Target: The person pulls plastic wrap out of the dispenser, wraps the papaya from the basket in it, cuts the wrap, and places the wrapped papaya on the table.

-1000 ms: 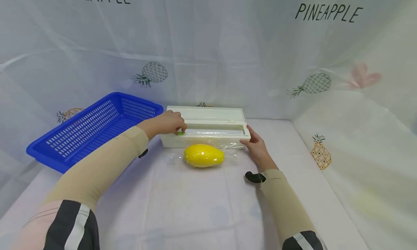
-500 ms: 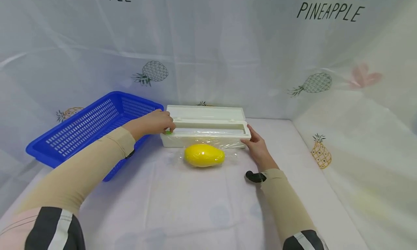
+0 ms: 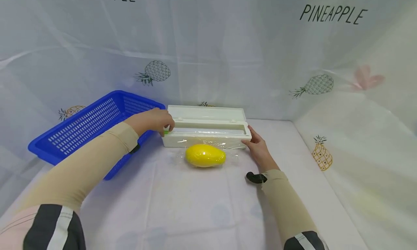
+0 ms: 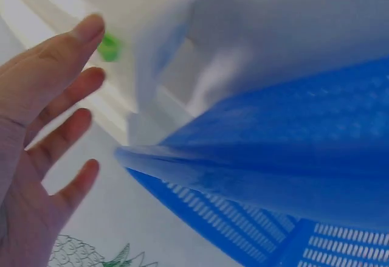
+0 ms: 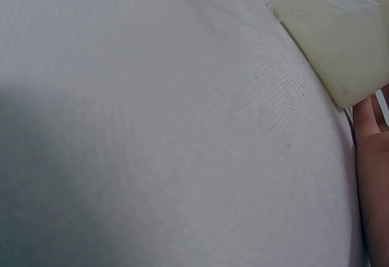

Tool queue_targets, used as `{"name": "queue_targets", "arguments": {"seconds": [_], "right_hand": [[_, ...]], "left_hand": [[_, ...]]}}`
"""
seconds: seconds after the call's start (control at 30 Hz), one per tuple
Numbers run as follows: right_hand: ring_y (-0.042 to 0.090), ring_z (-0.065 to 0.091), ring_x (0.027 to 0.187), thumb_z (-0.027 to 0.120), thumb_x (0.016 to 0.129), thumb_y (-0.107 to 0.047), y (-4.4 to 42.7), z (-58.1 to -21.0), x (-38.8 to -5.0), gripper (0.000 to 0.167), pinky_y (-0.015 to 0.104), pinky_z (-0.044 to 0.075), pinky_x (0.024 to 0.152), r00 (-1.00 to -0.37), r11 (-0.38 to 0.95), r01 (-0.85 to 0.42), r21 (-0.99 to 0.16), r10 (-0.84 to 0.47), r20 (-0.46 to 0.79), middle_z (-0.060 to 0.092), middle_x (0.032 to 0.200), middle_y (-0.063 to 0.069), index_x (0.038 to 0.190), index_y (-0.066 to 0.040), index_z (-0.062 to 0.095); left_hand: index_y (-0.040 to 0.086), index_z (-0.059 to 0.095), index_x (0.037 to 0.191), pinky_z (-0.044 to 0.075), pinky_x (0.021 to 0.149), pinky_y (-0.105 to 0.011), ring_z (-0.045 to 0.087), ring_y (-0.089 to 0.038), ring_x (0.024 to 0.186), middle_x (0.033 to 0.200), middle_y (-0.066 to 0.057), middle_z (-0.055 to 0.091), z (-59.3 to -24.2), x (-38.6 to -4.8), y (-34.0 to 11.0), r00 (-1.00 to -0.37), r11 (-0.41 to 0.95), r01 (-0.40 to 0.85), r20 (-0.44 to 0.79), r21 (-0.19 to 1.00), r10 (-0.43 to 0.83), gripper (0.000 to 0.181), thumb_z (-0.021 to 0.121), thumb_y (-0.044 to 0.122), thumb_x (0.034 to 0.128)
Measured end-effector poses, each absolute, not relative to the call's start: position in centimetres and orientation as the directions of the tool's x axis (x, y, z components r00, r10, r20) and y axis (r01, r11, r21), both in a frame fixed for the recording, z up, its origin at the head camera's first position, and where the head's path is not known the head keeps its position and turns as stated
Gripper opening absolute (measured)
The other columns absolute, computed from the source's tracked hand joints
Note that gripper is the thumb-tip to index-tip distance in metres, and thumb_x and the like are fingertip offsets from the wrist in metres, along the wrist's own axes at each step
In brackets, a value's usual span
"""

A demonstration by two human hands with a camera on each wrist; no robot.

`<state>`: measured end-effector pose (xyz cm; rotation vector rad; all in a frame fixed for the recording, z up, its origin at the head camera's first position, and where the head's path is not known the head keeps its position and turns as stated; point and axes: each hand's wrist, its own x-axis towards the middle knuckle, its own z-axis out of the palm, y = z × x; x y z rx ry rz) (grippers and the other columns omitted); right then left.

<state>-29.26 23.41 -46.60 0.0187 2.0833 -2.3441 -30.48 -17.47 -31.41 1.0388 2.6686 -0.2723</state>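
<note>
A white cling film dispenser [image 3: 174, 141] lies on the table with its lid [image 3: 208, 113] raised at the back. Clear film hangs over its front. My left hand [image 3: 151, 120] is at the dispenser's left end, by a small green slider [image 4: 109, 47]. In the left wrist view its fingers are spread and loosely bent, the thumb tip beside the slider. My right hand [image 3: 258, 150] grips the dispenser's right end, thumb at the front and fingers along the side. A yellow mango-shaped fruit [image 3: 205, 155], with clear film around it, rests just in front.
A blue perforated basket [image 3: 42, 145] stands tilted at the left, close behind my left forearm. A pineapple-printed sheet [image 3: 228, 43] hangs behind the dispenser and along the right side. White cloth [image 3: 182, 206] covers the table.
My left hand and the green slider have moved left along the dispenser to its left end. My right hand keeps its hold, and the fruit stays in place.
</note>
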Motion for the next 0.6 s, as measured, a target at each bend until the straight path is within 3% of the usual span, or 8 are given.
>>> {"name": "queue_targets", "arguments": {"seconds": [0.17, 0.33, 0.6], "right_hand": [[0.023, 0.032, 0.139, 0.062, 0.088, 0.012, 23.5, -46.7, -29.1, 0.078, 0.026, 0.037, 0.106, -1.0, -0.12, 0.022, -0.993, 0.005, -0.023, 0.025, 0.159, 0.006, 0.153, -0.022, 0.034], [0.023, 0.032, 0.139, 0.062, 0.088, 0.014, 23.5, -46.7, -29.1, 0.078, 0.027, 0.036, 0.107, -1.0, -0.134, 0.014, -0.991, 0.007, -0.015, 0.025, 0.159, 0.006, 0.153, -0.021, 0.034], [0.021, 0.033, 0.138, 0.063, 0.088, 0.011, 23.3, -46.7, -29.2, 0.077, 0.027, 0.037, 0.107, -1.0, -0.117, 0.009, -0.993, 0.013, -0.011, 0.027, 0.158, 0.003, 0.152, -0.022, 0.035]], "left_hand": [[0.013, 0.068, 0.114, 0.05, 0.08, -0.041, 0.055, -0.022, 0.086, 0.096, -0.004, 0.063, -31.1, -30.6, -16.4, -0.719, 0.751, 0.661, -0.287, 0.002, 0.634, 0.04, 0.083, 0.023, 0.0785], [0.015, 0.067, 0.111, 0.048, 0.084, -0.041, 0.055, -0.023, 0.091, 0.097, -0.002, 0.062, -32.0, -30.4, -14.6, -0.705, 0.733, 0.678, -0.227, 0.061, 0.671, 0.041, 0.085, 0.028, 0.0763], [0.02, 0.069, 0.098, 0.044, 0.086, -0.04, 0.052, -0.022, 0.095, 0.098, 0.0, 0.062, -33.8, -29.2, -11.7, -0.699, 0.712, 0.701, -0.232, -0.041, 0.676, 0.034, 0.087, 0.035, 0.0731]]}}
